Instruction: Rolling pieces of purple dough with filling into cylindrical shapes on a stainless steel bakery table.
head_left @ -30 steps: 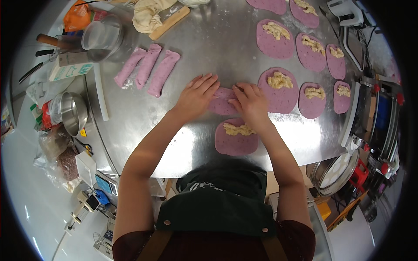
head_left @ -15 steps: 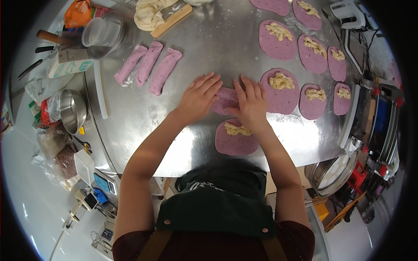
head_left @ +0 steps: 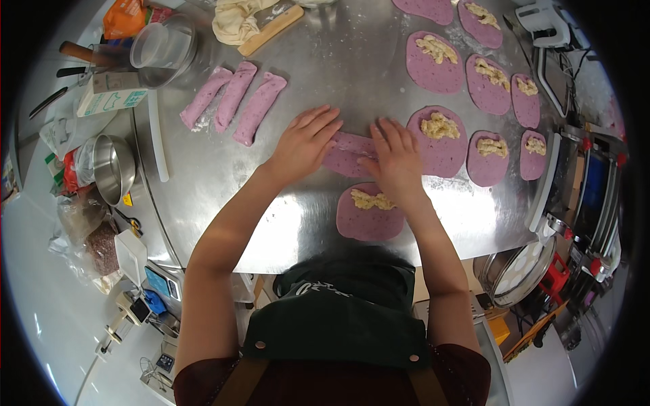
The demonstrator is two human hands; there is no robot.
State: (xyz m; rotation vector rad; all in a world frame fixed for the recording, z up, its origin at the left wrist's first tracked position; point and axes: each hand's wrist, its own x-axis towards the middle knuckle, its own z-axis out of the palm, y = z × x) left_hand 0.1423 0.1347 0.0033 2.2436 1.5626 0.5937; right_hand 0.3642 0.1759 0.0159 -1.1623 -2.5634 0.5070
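A pink dough piece (head_left: 347, 153), partly rolled over along its far side, lies on the steel worktop between my hands. My left hand (head_left: 306, 145) rests at its left end, fingers stretched out and close together. My right hand (head_left: 398, 157) lies over its right end, fingers extended and the thumb apart on the dough. Any filling inside is hidden. Just nearer to me is a flat pink dough oval (head_left: 369, 223) with a pale yellow shredded filling (head_left: 371, 199). Beside my right hand lies another topped dough oval (head_left: 443, 159).
Several more topped dough ovals (head_left: 433, 78) spread over the right side. Three finished dough rolls (head_left: 235, 98) lie at the far left. Behind them are a wooden stick (head_left: 272, 30), a cream cloth (head_left: 233, 20) and clear plastic tubs (head_left: 159, 47). A steel bowl (head_left: 114, 169) stands left of the worktop.
My left hand has shifted slightly left and away from me, uncovering more of the dough's left end. My right hand has moved slightly right. The dough's folded edge shows more plainly.
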